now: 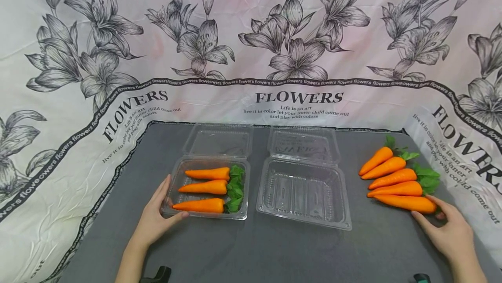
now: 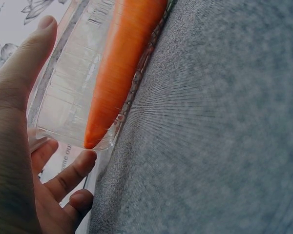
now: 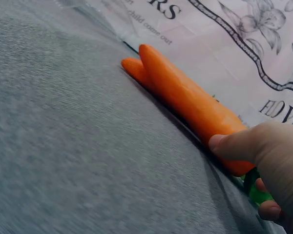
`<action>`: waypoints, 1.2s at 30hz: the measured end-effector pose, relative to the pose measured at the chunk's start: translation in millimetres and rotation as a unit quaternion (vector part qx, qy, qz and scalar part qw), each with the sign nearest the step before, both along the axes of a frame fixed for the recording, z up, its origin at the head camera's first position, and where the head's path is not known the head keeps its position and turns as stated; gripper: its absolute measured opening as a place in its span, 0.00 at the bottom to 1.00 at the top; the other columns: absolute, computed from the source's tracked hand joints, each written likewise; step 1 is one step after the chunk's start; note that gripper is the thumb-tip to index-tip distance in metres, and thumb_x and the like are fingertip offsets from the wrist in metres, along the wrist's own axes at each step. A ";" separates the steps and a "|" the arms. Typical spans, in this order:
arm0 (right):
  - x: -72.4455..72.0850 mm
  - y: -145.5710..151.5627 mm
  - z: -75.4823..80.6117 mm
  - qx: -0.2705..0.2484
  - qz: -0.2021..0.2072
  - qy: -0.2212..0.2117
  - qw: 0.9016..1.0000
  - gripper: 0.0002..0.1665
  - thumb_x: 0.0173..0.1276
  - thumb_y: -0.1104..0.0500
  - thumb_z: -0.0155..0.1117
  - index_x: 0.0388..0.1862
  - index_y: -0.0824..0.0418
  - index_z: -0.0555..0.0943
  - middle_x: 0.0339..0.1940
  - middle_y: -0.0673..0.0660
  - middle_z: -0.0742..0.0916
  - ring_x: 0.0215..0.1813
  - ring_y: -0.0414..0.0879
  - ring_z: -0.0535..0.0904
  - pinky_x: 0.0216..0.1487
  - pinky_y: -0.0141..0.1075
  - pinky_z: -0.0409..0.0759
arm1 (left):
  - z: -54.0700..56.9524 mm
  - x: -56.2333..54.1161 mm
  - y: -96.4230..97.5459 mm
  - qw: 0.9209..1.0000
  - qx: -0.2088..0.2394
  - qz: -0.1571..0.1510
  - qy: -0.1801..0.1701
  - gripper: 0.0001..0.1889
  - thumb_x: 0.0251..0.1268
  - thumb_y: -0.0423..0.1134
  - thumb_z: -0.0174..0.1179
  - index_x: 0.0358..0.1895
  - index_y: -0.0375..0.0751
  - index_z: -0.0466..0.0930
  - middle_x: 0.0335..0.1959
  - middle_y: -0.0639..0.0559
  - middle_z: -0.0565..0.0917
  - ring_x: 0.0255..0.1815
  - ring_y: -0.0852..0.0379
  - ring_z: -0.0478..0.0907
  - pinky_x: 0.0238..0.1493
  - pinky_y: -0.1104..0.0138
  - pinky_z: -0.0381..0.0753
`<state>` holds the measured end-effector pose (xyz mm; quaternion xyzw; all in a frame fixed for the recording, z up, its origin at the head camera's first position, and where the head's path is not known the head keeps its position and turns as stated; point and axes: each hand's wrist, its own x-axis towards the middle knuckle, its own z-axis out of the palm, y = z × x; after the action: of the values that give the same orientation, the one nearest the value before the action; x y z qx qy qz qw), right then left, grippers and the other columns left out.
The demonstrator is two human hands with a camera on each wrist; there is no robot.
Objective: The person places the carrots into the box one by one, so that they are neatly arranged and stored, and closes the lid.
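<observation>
My right hand [image 1: 451,226] pinches the nearest carrot [image 1: 405,203] by its thick end, close to the leaves. In the right wrist view the thumb [image 3: 224,144] lies on the orange side of that carrot [image 3: 185,97], with the fingers partly hidden behind its green top. My left hand [image 1: 157,217] rests at the left front corner of a clear plastic container [image 1: 245,204], thumb and fingers spread about the corner. Inside this container lie three carrots [image 1: 201,187], leaves to the right. The left wrist view shows fingertips right at its end wall, by a carrot tip [image 2: 100,117].
A second clear container [image 1: 302,191] with its lid [image 1: 302,143] folded back stands in the middle, holding nothing. Several other carrots [image 1: 392,180] lie in a row at the right. The left container's lid [image 1: 219,141] is folded back. Flowered cloth [image 1: 298,95] hangs behind the grey table [image 1: 282,252].
</observation>
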<state>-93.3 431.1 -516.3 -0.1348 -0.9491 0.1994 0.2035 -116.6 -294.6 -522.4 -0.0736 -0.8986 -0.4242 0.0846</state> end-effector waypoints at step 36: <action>7.1 12.2 7.6 -0.084 -0.008 -0.123 0.989 0.43 0.70 0.39 0.74 0.69 0.71 0.78 0.63 0.80 0.80 0.53 0.69 0.77 0.44 0.51 0.70 | -1.2 0.8 0.8 1.000 -0.001 0.001 0.007 0.61 0.54 0.44 0.83 0.88 0.49 0.51 0.77 0.44 0.66 0.32 0.64 0.66 0.28 0.67 0.66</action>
<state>-86.2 443.3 -508.7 -0.1824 -0.9456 0.2589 0.0743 -115.8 -293.9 -523.6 -0.0757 -0.8984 -0.4230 0.0912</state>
